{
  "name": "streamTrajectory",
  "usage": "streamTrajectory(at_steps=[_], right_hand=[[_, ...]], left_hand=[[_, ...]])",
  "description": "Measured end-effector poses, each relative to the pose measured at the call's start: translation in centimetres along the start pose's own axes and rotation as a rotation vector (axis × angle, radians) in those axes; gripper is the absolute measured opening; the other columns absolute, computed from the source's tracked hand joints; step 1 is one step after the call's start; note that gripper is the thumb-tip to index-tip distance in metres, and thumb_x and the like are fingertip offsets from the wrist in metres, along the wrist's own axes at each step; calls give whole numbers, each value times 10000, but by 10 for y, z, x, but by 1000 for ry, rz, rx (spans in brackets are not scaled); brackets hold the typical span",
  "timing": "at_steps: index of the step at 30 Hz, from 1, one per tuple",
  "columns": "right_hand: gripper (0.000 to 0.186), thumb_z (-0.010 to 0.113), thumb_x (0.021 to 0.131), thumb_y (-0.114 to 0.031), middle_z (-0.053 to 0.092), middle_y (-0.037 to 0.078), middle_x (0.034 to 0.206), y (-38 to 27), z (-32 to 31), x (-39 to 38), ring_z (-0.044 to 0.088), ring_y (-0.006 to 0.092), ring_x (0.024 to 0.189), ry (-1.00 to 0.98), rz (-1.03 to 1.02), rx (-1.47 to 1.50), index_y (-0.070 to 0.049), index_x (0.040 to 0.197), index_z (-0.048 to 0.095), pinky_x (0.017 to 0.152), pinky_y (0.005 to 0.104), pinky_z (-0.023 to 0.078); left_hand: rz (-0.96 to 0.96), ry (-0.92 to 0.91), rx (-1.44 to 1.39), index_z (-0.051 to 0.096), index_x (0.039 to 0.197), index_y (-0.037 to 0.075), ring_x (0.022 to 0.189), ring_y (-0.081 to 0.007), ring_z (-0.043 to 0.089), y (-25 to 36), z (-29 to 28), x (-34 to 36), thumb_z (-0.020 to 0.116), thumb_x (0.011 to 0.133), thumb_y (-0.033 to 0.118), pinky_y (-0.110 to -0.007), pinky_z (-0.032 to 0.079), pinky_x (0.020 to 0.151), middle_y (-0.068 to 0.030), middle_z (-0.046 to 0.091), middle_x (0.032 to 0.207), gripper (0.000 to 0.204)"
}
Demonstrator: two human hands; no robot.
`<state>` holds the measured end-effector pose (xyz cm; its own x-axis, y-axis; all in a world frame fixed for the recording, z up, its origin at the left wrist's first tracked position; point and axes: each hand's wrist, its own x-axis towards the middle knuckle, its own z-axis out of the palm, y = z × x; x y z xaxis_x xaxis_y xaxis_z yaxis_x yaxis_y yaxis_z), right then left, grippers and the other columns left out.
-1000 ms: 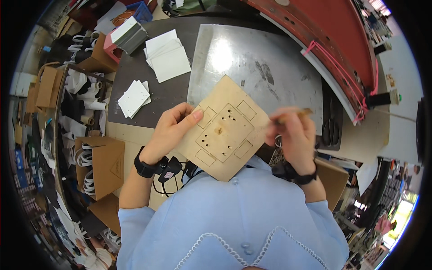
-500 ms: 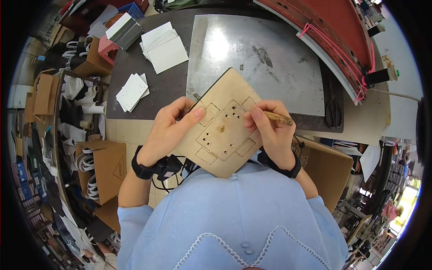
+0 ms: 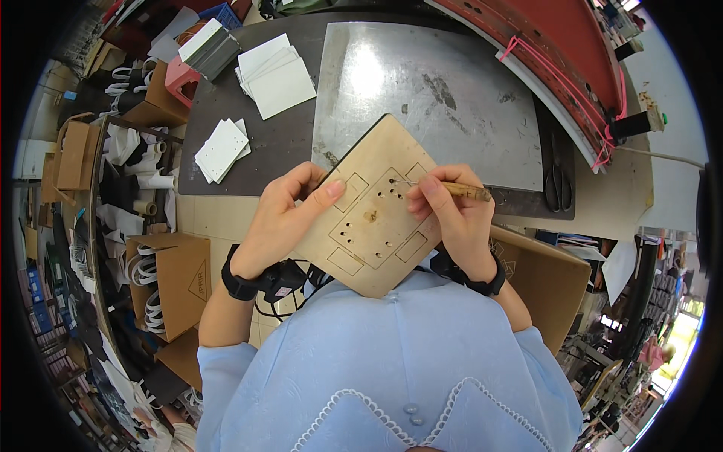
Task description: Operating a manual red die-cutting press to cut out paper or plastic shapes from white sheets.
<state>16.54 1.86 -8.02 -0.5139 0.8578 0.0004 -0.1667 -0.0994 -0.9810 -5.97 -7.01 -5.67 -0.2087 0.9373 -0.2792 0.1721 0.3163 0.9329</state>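
Note:
My left hand (image 3: 290, 211) grips the left edge of a pale wooden die board (image 3: 360, 239), thumb on its face and fingers behind it. The board is held tilted in front of my chest, one corner pointing away from me. Cut lines outline a large rectangle and several small ones on it, with several dark holes between. In my right hand (image 3: 455, 215) is an awl (image 3: 465, 191) with a worn wooden handle, pinched between thumb and fingers. Its thin metal point reaches a hole near the board's upper right edge. The back of the board is hidden.
Beyond the board lies a scuffed metal plate (image 3: 429, 98) on a dark table (image 3: 263, 162). White sheets (image 3: 279, 79) and smaller white pieces (image 3: 221, 151) are on its left. Black scissors (image 3: 558, 188) rest at the right, below a red machine (image 3: 557, 45). A cardboard box (image 3: 553, 279) stands beside my right arm.
The awl's handle has swung up slightly and lies flatter, its tip still near the same hole. The board and my left hand have hardly moved.

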Motion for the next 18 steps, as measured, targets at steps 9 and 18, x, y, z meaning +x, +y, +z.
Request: streamTrajectory(at_steps=[9,18], right_hand=[[168,600,983,-152,679,82,863,1,-4,0,643,103,769,39,27,49,13,1013,588,680,234,535],[179,613,977,-152,679,84,866,1,-3,-1,645,104,770,36,30,55,18,1025,588,685,239,542]], left_hand=[[-13,-33,39,613,949,3,710,-18,473,0,-1,1,638,956,343,-187,385,624,34,577,777,341],[3,-27,50,610,941,2,708,-20,469,3,1,1,645,950,348,-189,381,620,34,574,775,347]])
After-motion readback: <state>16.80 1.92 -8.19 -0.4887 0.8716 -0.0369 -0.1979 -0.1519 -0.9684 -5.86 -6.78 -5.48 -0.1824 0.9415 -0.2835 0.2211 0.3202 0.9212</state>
